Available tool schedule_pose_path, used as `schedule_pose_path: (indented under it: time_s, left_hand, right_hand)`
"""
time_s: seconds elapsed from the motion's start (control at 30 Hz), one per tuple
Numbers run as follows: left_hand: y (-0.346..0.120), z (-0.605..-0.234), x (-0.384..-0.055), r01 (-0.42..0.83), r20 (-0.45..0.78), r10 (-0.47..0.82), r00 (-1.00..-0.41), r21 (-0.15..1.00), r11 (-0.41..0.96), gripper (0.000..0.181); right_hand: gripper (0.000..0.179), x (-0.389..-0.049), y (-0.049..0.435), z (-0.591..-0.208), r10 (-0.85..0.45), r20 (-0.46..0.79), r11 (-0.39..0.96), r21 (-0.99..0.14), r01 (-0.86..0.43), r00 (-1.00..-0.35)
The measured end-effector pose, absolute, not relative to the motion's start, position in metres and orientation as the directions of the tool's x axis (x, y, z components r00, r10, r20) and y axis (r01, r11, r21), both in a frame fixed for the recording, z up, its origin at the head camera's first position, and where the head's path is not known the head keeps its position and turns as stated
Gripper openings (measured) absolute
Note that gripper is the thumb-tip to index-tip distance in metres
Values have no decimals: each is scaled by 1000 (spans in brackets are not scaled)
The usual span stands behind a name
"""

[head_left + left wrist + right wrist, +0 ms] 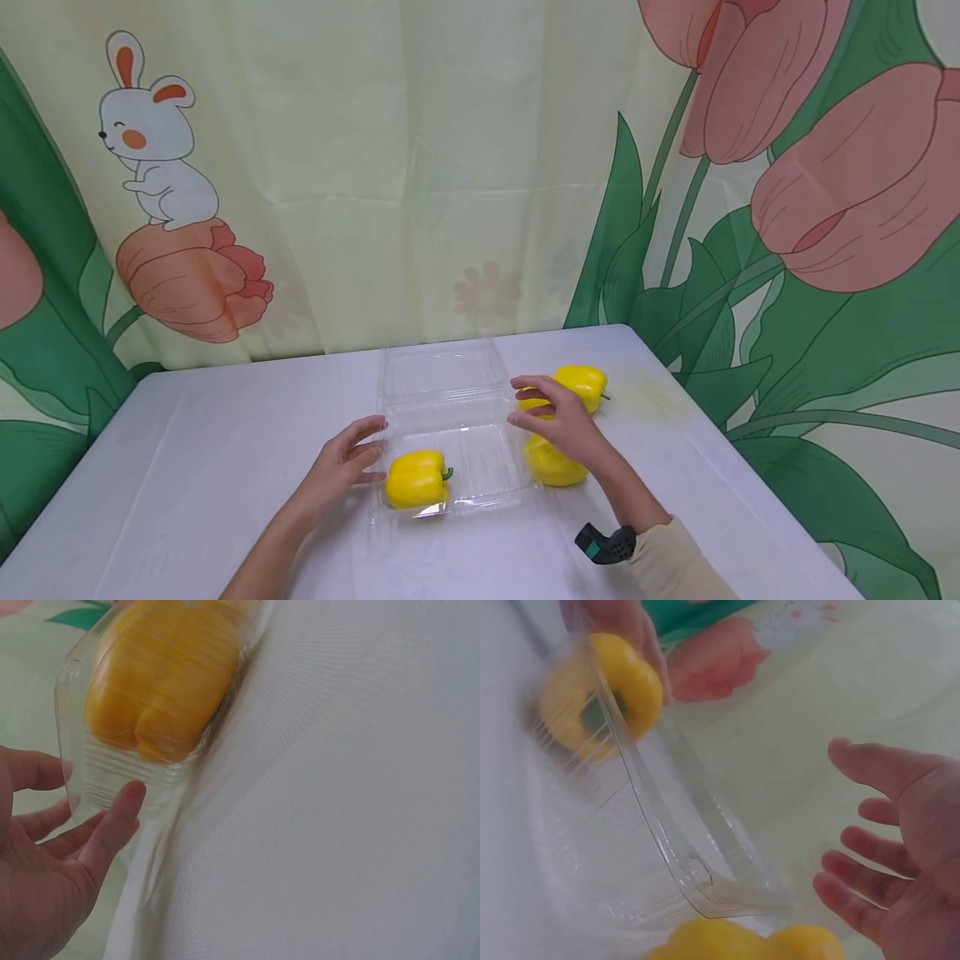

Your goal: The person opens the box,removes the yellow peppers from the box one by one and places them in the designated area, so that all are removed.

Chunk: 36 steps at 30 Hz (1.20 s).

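Observation:
A clear plastic clamshell box (487, 462) lies unfolded on the table, its lid (446, 375) laid back toward the curtain. One yellow bell pepper (414, 482) sits in the left side of its base, green stem pointing right. My left hand (345, 462) is at the box's left wall, with loosely spread fingertips (131, 796) touching or very near the plastic. Over the right edge hovers my right hand (558, 421), fingers apart and nothing held. Beside the box on the right are more yellow bell peppers, one nearer (553, 464) and one farther (587, 385), partly covered by that hand.
A white cloth covers the table (225, 467). Behind it hangs a pale curtain (465, 167) printed with a rabbit and tulips. A dark band (606, 543) is worn on the right wrist, by a beige sleeve (678, 567).

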<state>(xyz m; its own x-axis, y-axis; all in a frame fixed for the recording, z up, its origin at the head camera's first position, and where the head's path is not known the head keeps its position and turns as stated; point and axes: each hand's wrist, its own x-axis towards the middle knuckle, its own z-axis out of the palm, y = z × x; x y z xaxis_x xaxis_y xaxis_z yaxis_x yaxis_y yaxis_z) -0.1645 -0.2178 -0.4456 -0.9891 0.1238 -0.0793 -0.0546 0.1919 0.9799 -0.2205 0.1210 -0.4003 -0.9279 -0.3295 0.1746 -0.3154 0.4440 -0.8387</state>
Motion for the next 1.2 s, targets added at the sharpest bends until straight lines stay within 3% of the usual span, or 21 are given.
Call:
schedule_pose_path:
  time_s: [1.2]
  left_hand:
    - [-217, -445, -164, -63, -88, 123, -989, 979, 195, 51]
  right_hand:
    - [53, -214, 104, -407, -379, 135, 406, -865, -295, -916]
